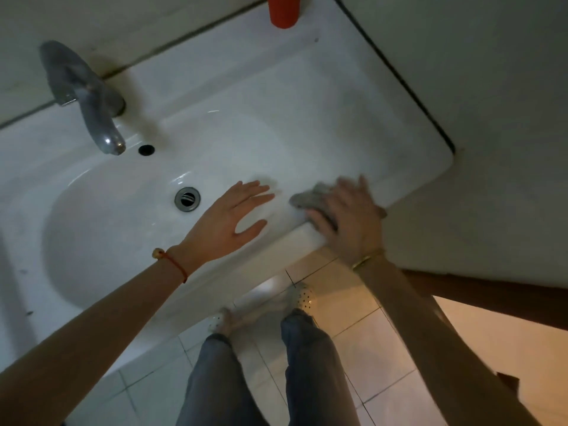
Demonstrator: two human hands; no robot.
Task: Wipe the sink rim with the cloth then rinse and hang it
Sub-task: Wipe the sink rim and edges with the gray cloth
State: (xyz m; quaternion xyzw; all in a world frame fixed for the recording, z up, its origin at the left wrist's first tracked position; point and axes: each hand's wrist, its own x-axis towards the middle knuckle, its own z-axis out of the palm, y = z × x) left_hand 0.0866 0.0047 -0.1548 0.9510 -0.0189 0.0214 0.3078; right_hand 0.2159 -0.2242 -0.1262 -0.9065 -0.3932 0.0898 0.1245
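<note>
I am looking down at a white ceramic bathroom sink (pixel 276 96) set in a pale tabletop (pixel 491 118). My right hand (pixel 347 216) lies flat, fingers spread, pressing a crumpled grey cloth (pixel 310 198) onto the sink's front rim near its right corner; the cloth shows beyond my fingers and is slightly blurred. My left hand (pixel 233 216) is open and empty, palm down, fingers spread, over the right slope of the basin just beside the cloth; I cannot tell whether it touches the ceramic. A round metal drain (pixel 187 199) sits in the basin left of that hand. A dull silver tap (pixel 83 93) stands at the back left. A red cylindrical cup (pixel 283 10) stands on the back rim.
</note>
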